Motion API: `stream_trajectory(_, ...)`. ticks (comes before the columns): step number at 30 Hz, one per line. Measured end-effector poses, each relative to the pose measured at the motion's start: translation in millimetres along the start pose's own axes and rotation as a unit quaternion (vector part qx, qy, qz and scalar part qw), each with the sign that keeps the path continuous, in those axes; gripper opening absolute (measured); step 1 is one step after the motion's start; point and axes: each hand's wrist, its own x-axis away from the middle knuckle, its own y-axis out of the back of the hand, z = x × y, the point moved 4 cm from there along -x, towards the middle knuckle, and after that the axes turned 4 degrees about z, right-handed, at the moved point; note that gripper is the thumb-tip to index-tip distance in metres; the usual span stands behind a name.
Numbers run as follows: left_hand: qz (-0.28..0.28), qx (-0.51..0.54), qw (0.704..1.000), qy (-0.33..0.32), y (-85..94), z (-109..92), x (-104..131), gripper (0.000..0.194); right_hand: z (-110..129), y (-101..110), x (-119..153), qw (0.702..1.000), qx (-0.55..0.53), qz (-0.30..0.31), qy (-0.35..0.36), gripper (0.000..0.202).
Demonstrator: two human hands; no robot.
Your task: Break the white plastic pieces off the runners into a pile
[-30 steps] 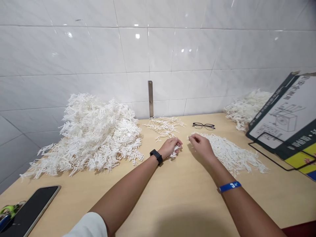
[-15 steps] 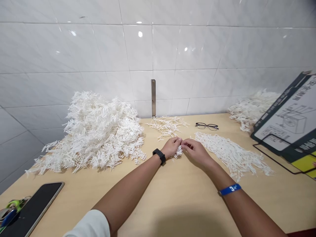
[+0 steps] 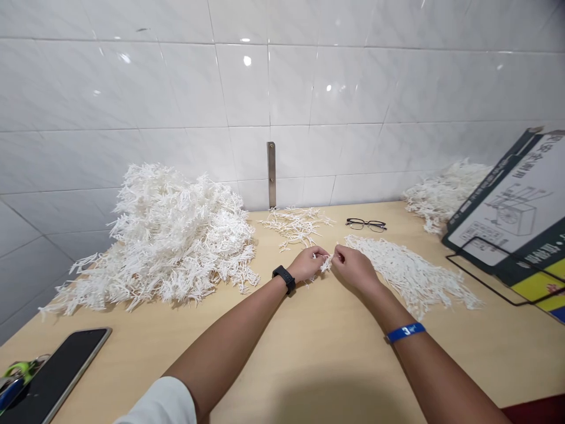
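Observation:
My left hand (image 3: 308, 264), with a black watch on its wrist, is closed on a small tuft of thin white branching strands (image 3: 326, 265). Close on its right is my right hand (image 3: 354, 268), fingers pinched together at the edge of the same tuft. Whatever lies between those right fingertips is too small to name. A loose scatter of white strands (image 3: 296, 225) lies just behind my hands. Beside my right hand, a flatter heap of strands (image 3: 412, 274) spreads toward the right.
A tall mound of white strands (image 3: 180, 235) stands at left on the wooden table (image 3: 282, 365). Glasses (image 3: 366, 224) lie toward the tiled wall. A phone (image 3: 59, 374) and keys (image 3: 17, 377) are front left. At right a printed box (image 3: 514, 218) leans before another strand pile (image 3: 445, 191).
My hands have drawn slightly apart, the right one moving a little to the right with its fingers more curled. More of the tuft shows between them. The view has shifted slightly.

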Motion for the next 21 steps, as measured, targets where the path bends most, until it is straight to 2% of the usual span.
stream_trajectory(10, 0.0, -0.008, 1.0, 0.013, -4.3, 6, -7, 0.02, 2, -6, -5, 0.994, 0.095, -0.011, -0.044, 0.017)
stream_trajectory(15, -0.016, -0.009, 1.0, 0.016, -6.6, 8, -9, 0.019, 3, -6, -8, 0.993, 0.106, -0.029, -0.04, 0.017)
stream_trajectory(17, -0.018, -0.004, 1.0, 0.017, -6.9, 8, -7, 0.019, -7, 0, -10, 0.992, 0.101, -0.045, -0.067, 0.019)
stream_trajectory(20, -0.018, 0.009, 1.0, 0.015, -5.5, 6, 0, 0.018, -35, 16, -9, 0.979, 0.076, -0.09, -0.167, 0.022)
stream_trajectory(21, -0.021, 0.021, 0.999, 0.017, -4.4, 5, 2, 0.019, -42, 20, -8, 0.976, 0.067, -0.101, -0.18, 0.022)
